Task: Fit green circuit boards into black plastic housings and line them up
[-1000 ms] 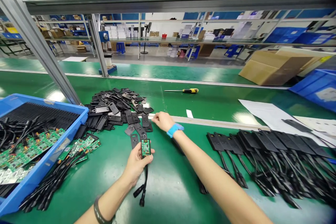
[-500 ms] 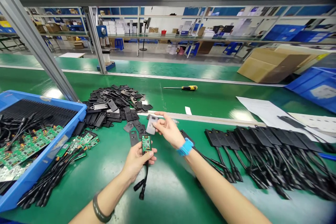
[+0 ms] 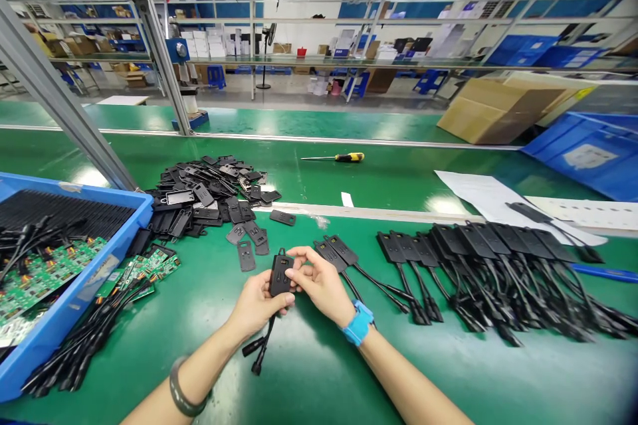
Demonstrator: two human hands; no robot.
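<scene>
Black module (image 3: 280, 277) held over the green counter (image 3: 319, 378), near the middle of the view, looped end pointing away from the person and a small lit display window close to that end. Left hand (image 3: 256, 300): fingers closed round the module's left side and lower end, thumb laid across the lower face. Right hand (image 3: 319, 282): fingers bent, thumb on the right part of the cover face, forefinger at the upper right corner; both hands grip the same piece. Forked cable (image 3: 263, 348) hangs from the lower end, two plugs below the left hand. Beyond the hands, slightly left, loose black covers (image 3: 246, 256), then a heaped pile of black casings (image 3: 199, 199). Far left: blue tray (image 3: 142, 216) holding green boards and black parts; wired boards (image 3: 139, 273) lie just beside it on the counter. Right of the right hand: two cabled modules (image 3: 335, 251) side by side, then a longer row of cabled modules (image 3: 478, 241). Screwdriver (image 3: 349, 157) farther back, handle to the right.
</scene>
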